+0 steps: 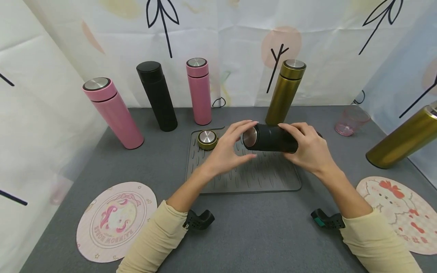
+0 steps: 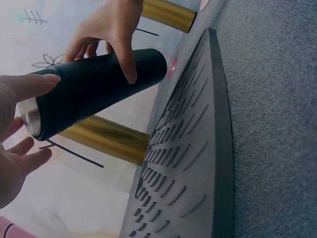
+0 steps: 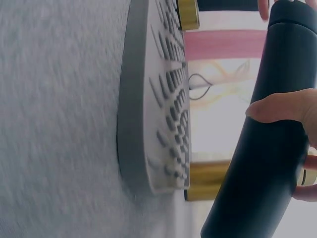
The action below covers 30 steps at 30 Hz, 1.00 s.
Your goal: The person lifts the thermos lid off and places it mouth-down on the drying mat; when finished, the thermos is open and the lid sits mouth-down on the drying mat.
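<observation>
A black thermos flask is held sideways above the grey ridged mat, its metal-topped lid end toward the left. My right hand grips the flask's body; in the right wrist view the thumb lies across the black thermos flask. My left hand is spread around the lid end, thumb and fingers wide apart. In the left wrist view, one finger overlaps the flask's lid; whether it touches is unclear. A loose gold lid sits on the mat's back left corner, beyond my left wrist.
Behind the mat stand a gold flask, a pink flask and a black flask. Another pink flask is farther left. At right are a clear pink cup and a gold flask. Round placemats flank my forearms.
</observation>
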{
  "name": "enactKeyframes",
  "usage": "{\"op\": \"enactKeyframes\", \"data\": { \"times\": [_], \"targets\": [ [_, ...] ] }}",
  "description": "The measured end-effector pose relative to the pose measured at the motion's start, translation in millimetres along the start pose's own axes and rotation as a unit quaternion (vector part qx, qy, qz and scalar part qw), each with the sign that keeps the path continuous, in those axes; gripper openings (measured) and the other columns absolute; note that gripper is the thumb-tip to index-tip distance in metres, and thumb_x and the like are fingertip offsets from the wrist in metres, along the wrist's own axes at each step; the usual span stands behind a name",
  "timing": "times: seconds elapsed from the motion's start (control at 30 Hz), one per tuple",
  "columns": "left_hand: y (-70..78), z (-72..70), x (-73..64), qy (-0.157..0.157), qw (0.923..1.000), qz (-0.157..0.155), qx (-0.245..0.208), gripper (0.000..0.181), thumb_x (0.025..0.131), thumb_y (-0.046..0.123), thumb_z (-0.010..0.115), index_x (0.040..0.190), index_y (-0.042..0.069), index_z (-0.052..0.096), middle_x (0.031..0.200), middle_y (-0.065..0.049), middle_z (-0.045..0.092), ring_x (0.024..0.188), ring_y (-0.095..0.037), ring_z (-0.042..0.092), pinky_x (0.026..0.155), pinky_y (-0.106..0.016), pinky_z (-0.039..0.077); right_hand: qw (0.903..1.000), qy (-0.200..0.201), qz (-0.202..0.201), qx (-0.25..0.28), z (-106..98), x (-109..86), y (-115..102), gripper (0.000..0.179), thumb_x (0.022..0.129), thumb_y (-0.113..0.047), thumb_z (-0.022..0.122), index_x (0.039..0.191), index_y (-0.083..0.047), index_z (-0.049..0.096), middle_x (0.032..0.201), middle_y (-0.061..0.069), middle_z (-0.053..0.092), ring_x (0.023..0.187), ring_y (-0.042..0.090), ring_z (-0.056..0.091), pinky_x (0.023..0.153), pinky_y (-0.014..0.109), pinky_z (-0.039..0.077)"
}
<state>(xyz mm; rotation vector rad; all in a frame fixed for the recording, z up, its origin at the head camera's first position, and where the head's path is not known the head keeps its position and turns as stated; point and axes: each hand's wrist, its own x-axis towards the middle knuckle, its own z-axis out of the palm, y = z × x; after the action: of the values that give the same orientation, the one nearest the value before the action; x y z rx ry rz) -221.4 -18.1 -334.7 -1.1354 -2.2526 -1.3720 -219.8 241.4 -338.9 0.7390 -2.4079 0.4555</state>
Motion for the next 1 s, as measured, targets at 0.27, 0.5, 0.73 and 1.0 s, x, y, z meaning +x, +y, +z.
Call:
{"op": "enactKeyframes", "data": {
  "times": [0.27, 0.5, 0.73, 1.0],
  "targets": [
    [-1.2, 2.8, -0.2, -0.011, 0.9987, 0.033, 0.039, 0.067, 0.071, 0.001, 0.083, 0.131, 0.006, 0.054, 0.136, -0.011, 0.046, 0.124, -0.016, 0.044, 0.094, -0.023, 0.040, 0.9993, 0.007, -0.036, -0.011, 3, -4.2, -9, 0.081, 0.055, 0.001, 0.087, 0.128, -0.011, 0.056, 0.110, 0.019, 0.055, 0.097, 0.041, 0.055, 0.074, 0.060, 0.048],
    [-3.1, 2.2, -1.2, 0.017, 0.9974, 0.068, 0.017, 0.059, 0.068, 0.001, 0.085, 0.122, 0.005, 0.060, 0.128, -0.010, 0.052, 0.106, -0.013, 0.053, 0.079, -0.021, 0.045, 0.9985, 0.014, -0.053, -0.002, 2, -1.6, -6, 0.080, 0.051, -0.001, 0.089, 0.124, -0.006, 0.056, 0.113, 0.019, 0.055, 0.102, 0.040, 0.053, 0.088, 0.059, 0.041],
    [-2.5, -0.8, -1.5, 0.032, 0.9960, 0.084, -0.005, 0.059, 0.067, 0.000, 0.085, 0.120, 0.003, 0.061, 0.127, -0.011, 0.054, 0.104, -0.013, 0.054, 0.075, -0.022, 0.047, 0.9973, -0.036, -0.062, 0.017, -6, -0.4, -4, 0.092, 0.052, 0.003, 0.091, 0.133, -0.009, 0.048, 0.122, 0.020, 0.052, 0.110, 0.042, 0.050, 0.093, 0.061, 0.037],
    [-2.0, -1.4, -2.5, 0.017, 0.9979, 0.060, -0.019, 0.060, 0.067, 0.000, 0.085, 0.122, 0.004, 0.061, 0.129, -0.010, 0.053, 0.110, -0.013, 0.051, 0.075, -0.022, 0.048, 0.9960, -0.065, -0.060, 0.013, -10, -3.7, -3, 0.093, 0.053, 0.004, 0.090, 0.135, -0.012, 0.048, 0.123, 0.016, 0.052, 0.107, 0.039, 0.052, 0.079, 0.061, 0.046]
  ]
}}
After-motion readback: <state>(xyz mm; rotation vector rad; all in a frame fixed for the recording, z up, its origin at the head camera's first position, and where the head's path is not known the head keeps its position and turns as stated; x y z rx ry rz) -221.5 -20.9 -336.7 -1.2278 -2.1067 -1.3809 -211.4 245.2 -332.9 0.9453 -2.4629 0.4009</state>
